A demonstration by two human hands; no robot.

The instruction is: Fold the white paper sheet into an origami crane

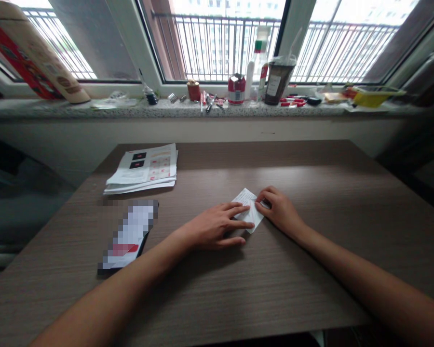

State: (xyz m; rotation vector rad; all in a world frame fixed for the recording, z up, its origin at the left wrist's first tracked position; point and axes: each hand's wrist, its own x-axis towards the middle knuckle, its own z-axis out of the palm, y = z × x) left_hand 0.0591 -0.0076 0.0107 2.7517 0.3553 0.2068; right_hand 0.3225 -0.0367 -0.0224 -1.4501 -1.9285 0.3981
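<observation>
Our two hands meet over a small folded paper that lies on the wooden table, a little right of the middle and between us and the window sill. Our left hand lies flat and spread, holding nothing; its fingertips press down on the paper's left half. Our right hand comes in from the other side with the fingers curled, their tips touching the paper's right edge. We cannot tell whether they pinch a flap or only rest on it.

The paper's long axis runs on a slant, from far left to near right, so it crosses the line between our hands. Both hands touch it, the left covering more of it.

A phone and a stack of printed sheets lie well apart to the left.
</observation>
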